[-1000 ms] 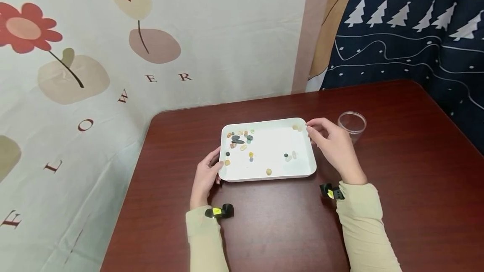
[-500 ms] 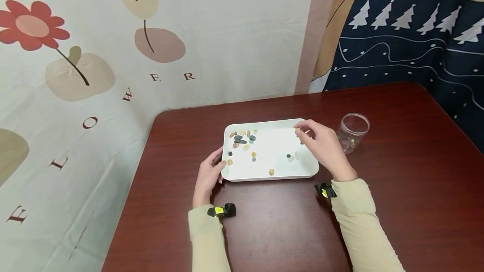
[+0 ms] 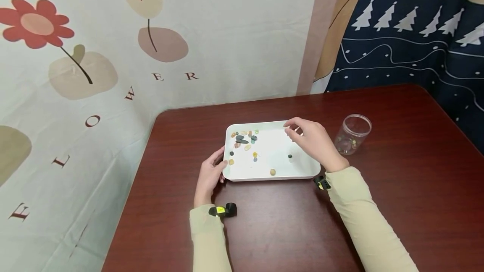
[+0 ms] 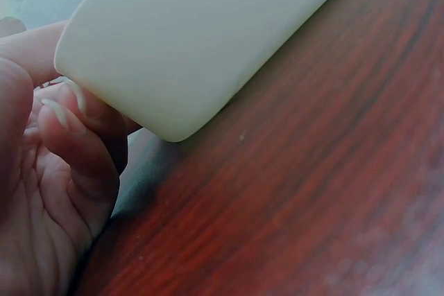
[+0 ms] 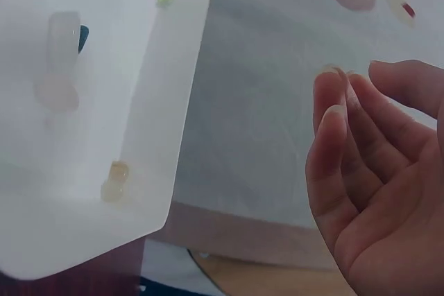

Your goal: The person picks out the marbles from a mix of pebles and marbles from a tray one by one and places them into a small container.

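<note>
My left hand grips the left end of a white tray, thumb at the rim. In the left wrist view, curled fingers lie against the tray's corner. Several small polished stones lie in the tray: a cluster with dark oval ones at the back left, a tan one at the front, a small dark green one at the right. Over the tray's back right part hovers my right hand, fingers bent, thumb apart, nothing between them. It hides some pale stones, which the right wrist view shows, including a yellowish pair.
A clear plastic jar with a few small stones at its bottom stands right of the tray. The tray lies on a dark red wooden table. Behind are a flower-print cloth and a navy cloth with trees.
My right hand has moved left from the tray's right edge to over its back part, uncovering the jar. The left hand keeps its hold on the tray. The head view has shifted slightly.
</note>
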The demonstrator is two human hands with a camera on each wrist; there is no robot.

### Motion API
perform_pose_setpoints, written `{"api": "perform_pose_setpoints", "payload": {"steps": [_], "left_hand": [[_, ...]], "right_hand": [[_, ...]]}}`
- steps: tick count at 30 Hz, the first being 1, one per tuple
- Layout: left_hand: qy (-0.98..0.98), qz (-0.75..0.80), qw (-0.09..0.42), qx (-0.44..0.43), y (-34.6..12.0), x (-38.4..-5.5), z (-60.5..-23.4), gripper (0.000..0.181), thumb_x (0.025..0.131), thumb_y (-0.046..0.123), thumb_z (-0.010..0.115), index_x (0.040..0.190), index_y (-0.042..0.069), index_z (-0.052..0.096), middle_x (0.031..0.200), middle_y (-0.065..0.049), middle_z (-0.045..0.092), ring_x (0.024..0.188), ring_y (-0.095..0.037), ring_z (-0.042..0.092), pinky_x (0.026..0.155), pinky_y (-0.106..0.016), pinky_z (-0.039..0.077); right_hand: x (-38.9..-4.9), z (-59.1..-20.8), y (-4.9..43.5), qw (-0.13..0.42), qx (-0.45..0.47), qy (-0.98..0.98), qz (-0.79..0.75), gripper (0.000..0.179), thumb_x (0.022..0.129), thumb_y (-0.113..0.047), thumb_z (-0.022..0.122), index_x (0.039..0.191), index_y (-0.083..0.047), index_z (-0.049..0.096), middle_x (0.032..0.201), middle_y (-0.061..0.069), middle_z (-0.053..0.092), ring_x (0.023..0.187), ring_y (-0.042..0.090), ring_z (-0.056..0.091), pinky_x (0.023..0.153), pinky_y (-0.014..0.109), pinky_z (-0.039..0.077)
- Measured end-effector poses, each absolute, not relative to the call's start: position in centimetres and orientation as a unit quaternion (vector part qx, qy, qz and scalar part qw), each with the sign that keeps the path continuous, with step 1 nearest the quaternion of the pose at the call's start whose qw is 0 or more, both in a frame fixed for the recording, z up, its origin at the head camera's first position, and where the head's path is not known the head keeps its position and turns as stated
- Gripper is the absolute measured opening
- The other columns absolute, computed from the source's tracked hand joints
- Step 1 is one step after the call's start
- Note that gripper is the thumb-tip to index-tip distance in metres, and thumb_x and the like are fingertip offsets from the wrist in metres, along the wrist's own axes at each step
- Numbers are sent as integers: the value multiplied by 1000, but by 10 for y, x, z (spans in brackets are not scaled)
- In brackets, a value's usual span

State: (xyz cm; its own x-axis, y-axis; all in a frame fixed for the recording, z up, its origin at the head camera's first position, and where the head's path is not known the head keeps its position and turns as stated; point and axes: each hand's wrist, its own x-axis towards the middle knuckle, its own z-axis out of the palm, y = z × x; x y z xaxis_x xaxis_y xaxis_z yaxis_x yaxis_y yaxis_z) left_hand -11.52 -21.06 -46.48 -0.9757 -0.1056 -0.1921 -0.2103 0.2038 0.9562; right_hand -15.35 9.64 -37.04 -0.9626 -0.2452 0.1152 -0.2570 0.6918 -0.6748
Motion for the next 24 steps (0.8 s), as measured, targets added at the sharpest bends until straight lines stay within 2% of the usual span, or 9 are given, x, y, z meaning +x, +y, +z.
{"api": "perform_pose_setpoints", "payload": {"steps": [5, 9, 15, 24], "left_hand": [[773, 625, 46, -99, -210, -115, -460, 47, 87, 8, 56, 132, 20, 51, 130, -7, 54, 38, -13, 43, 35, -25, 40], [777, 620, 40, -102, -212, -117, -467, 46, 87, 11, 57, 131, 25, 52, 129, -5, 54, 38, -13, 42, 35, -24, 40], [776, 621, 43, -102, -213, -117, -466, 45, 87, 11, 57, 130, 24, 53, 128, -6, 55, 38, -12, 42, 35, -24, 39], [774, 625, 43, -99, -212, -117, -466, 45, 87, 10, 57, 130, 24, 53, 127, -5, 56, 39, -13, 42, 36, -24, 40]], "right_hand": [[-162, -370, 87, 0, 162, -929, 334, 21, 89, -25, 59, 108, -19, 63, 90, -2, 66, 85, 15, 58, 68, 31, 49], [-166, -370, 77, 7, 188, -936, 298, 20, 88, -23, 60, 107, -17, 64, 87, -1, 65, 78, 14, 58, 65, 29, 48], [-175, -370, 65, 13, 214, -942, 258, 20, 88, -23, 60, 106, -17, 66, 84, -3, 65, 67, 11, 55, 59, 24, 45], [-193, -380, 56, -54, 214, -948, 230, 27, 88, -22, 59, 114, -16, 63, 89, -1, 63, 70, 15, 54, 58, 25, 45]]}}
